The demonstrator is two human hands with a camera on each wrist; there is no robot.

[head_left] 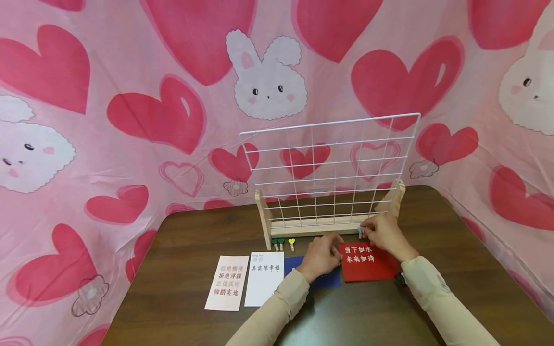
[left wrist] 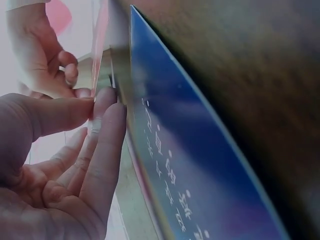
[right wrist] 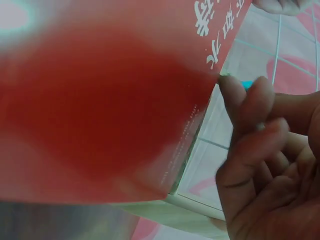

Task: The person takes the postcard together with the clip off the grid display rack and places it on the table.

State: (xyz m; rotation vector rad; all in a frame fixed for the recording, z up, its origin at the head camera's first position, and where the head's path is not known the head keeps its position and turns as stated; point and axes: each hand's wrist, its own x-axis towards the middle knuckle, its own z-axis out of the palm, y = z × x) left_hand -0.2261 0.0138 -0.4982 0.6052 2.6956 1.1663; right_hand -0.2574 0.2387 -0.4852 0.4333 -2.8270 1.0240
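Note:
A red card (head_left: 368, 269) with white Chinese characters is tilted up off the table in front of the white wire grid. My left hand (head_left: 321, 257) pinches its left edge between thumb and fingers; the left wrist view shows this card (left wrist: 99, 50) edge-on. Near the card's top edge, my right hand (head_left: 386, 235) pinches a small wooden clothespin with a blue top (head_left: 359, 230). In the right wrist view the blue top (right wrist: 247, 84) shows between the fingertips, mostly hidden. Under my left forearm lies a blue card (head_left: 329, 280) with pale writing.
The wire grid (head_left: 333, 163) stands in a wooden base (head_left: 316, 228). Left of the blue card lie a white card (head_left: 264, 286) and a cream card (head_left: 227, 283). Green clothespins (head_left: 281, 244) and a yellow heart clothespin (head_left: 292, 244) lie before the base. A pink heart-print cloth hangs behind.

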